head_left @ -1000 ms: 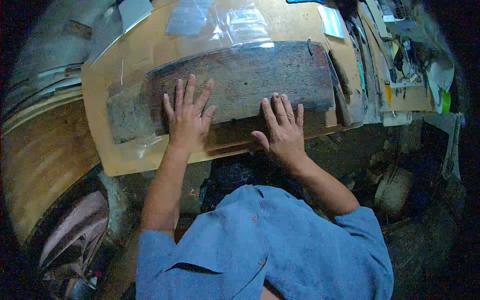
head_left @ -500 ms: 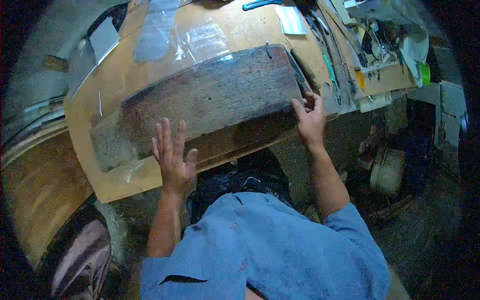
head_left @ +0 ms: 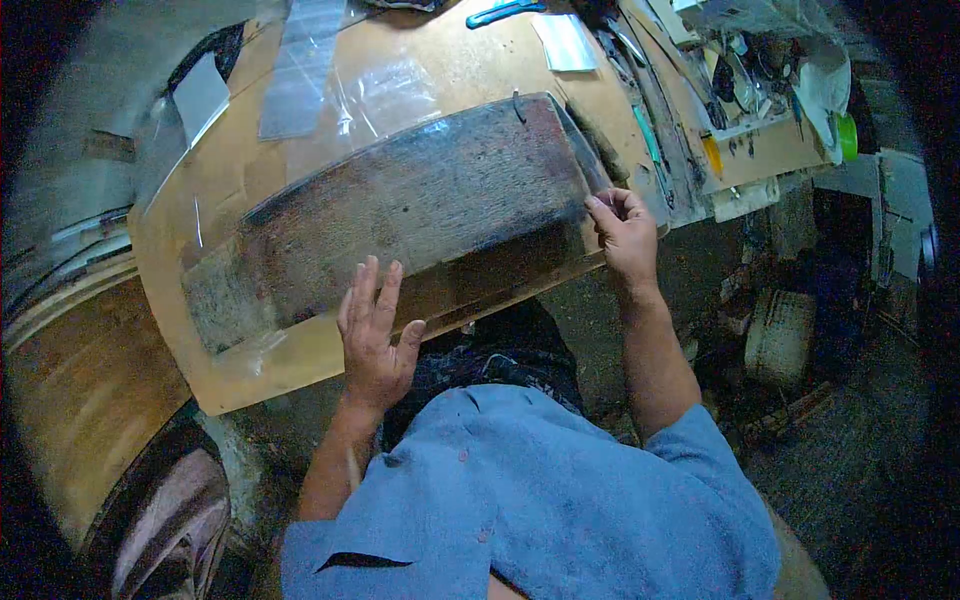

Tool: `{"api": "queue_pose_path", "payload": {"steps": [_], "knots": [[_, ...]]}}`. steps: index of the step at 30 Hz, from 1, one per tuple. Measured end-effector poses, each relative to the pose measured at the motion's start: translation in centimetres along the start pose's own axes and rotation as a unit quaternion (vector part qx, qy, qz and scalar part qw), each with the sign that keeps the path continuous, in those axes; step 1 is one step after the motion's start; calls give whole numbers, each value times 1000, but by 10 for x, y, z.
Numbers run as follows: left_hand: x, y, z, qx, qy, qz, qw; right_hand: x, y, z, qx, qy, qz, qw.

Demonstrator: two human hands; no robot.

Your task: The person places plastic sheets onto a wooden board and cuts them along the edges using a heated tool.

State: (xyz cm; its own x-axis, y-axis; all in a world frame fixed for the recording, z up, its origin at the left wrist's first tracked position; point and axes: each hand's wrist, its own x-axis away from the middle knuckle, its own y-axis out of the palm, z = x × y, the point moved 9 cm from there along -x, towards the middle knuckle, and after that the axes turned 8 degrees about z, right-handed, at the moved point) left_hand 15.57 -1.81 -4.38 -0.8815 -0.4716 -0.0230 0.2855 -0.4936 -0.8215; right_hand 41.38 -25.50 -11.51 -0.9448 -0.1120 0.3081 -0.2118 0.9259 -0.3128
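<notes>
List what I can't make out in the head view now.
Head view: what, if anything, the right hand pinches; its own curl hides it.
Head view: part of the near edge of the dark board; the left hand covers it.
Head view: the dark item at top; cut off by the frame's edge.
Head view: the small clutter at upper right; too small and blurred to name.

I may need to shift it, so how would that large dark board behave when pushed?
The dark board seems stiff, showing no folds; being broad and flat, it is unlikely to roll; its rough-looking surface may offer some grip.
</notes>
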Motion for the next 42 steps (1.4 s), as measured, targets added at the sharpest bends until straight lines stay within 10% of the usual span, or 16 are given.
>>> {"api": "queue_pose_path", "payload": {"steps": [6, 8, 13, 22, 37, 42], "knots": [[-15, 24, 27, 263, -62, -40, 962, 39, 22, -4, -97, 96, -133, 982], [0, 75, 29, 539, -296, -161, 772, 62, 33, -12, -90, 105, -166, 976], [-11, 106, 50, 667, -374, -165, 622, 109, 61, -3, -167, 186, -296, 922], [-22, 100, 34, 555, -341, -112, 751, 117, 65, -4, -133, 206, -257, 935], [-24, 85, 23, 472, -333, -73, 813, 98, 68, -14, -121, 132, -258, 949], [-19, 76, 12, 524, -394, 8, 755, 81, 59, -20, -98, 90, -209, 969]]}}
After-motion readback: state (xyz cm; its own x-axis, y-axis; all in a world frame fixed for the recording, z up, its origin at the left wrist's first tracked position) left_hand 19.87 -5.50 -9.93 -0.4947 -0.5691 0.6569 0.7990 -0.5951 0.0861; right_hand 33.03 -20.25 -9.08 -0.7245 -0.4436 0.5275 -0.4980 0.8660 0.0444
